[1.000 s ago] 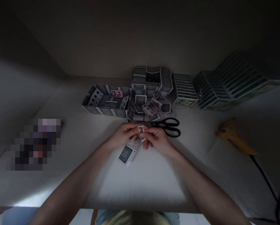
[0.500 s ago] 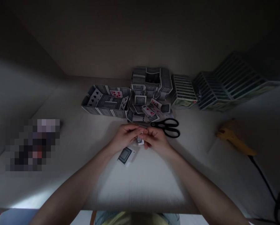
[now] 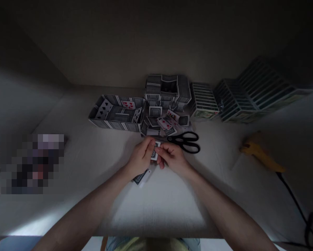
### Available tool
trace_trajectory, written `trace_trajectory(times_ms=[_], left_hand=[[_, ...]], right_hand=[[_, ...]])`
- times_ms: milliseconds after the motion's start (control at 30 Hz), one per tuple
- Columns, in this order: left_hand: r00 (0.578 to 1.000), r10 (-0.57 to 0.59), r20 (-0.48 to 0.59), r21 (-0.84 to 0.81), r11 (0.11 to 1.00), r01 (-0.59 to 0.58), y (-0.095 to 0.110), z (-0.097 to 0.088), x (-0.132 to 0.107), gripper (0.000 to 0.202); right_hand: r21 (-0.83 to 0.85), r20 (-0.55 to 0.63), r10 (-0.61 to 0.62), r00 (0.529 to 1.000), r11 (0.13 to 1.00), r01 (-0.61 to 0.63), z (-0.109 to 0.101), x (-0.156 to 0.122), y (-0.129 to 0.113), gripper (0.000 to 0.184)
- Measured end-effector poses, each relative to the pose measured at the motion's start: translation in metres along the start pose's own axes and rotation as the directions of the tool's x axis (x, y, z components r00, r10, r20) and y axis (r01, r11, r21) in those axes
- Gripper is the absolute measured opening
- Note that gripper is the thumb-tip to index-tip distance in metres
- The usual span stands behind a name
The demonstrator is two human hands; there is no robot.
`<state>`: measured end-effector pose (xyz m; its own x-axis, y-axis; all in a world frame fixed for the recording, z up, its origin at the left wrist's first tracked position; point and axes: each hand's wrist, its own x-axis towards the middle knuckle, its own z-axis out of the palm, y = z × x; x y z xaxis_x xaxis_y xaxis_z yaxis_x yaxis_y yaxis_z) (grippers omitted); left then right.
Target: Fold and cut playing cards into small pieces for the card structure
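Note:
Between my two hands is a playing card (image 3: 155, 152), its patterned back partly showing. My left hand (image 3: 141, 155) pinches its left side with thumb and fingers. My right hand (image 3: 172, 156) grips the right side, the thumb lying on the card's back. Below my left hand, another playing card (image 3: 140, 177) lies on the table, partly covered by that hand. Just beyond my right hand rest black-handled scissors (image 3: 189, 142), their blades mostly hidden. Loose playing cards (image 3: 166, 123) lie in a heap behind the scissors.
An open box made of cards (image 3: 117, 124) stands at the back left, beside a taller card structure (image 3: 169, 91). Slatted card pieces (image 3: 205, 101) stand to the right. A yellow glue gun (image 3: 262, 155) with a black cord lies on the right of the table (image 3: 156, 205). A blurred-out object is at left.
More of the held card's back now shows between my hands. My left hand has shifted slightly and covers more of the card on the table. The whole view has moved a little.

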<state>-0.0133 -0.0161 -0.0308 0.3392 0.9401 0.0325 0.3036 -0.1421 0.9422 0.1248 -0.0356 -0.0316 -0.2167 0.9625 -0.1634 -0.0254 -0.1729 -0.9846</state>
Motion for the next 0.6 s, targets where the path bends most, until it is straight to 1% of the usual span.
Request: trace_trajectory(times_ms=[33, 100, 267, 367, 433, 467, 600], left_hand=[[1.000, 0.003, 0.008, -0.009, 1.000, -0.003, 0.000, -0.001, 0.000, 0.028], [0.998, -0.012, 0.062, -0.055, 0.998, 0.015, 0.000, -0.004, 0.001, 0.029], [0.974, -0.063, 0.217, -0.250, 0.961, 0.118, -0.004, -0.008, 0.005, 0.031], [0.955, -0.080, 0.286, -0.338, 0.924, 0.179, -0.005, -0.007, 0.006, 0.033], [0.955, -0.087, 0.284, -0.328, 0.927, 0.182, -0.005, -0.006, 0.006, 0.033], [0.961, -0.089, 0.264, -0.305, 0.937, 0.170, -0.005, -0.006, 0.006, 0.032], [0.989, -0.054, 0.139, -0.169, 0.983, 0.078, -0.004, -0.005, 0.007, 0.031]], right_hand=[[0.006, 0.018, 0.000, 1.000, 1.000, 0.000, 0.000, 0.000, 0.000, 0.041], [0.026, 0.049, 0.003, 0.999, 1.000, -0.004, 0.001, 0.000, -0.001, 0.042], [0.065, 0.113, 0.019, 0.993, 0.998, -0.027, 0.001, -0.001, -0.003, 0.044], [0.033, 0.121, 0.009, 0.993, 0.999, -0.013, 0.000, -0.001, 0.000, 0.044], [0.005, 0.108, -0.013, 0.994, 1.000, 0.013, 0.000, -0.001, 0.003, 0.043], [-0.003, 0.103, -0.023, 0.994, 1.000, 0.023, 0.000, -0.001, 0.004, 0.043], [-0.026, 0.110, -0.033, 0.993, 0.999, 0.036, 0.000, -0.001, 0.008, 0.041]])
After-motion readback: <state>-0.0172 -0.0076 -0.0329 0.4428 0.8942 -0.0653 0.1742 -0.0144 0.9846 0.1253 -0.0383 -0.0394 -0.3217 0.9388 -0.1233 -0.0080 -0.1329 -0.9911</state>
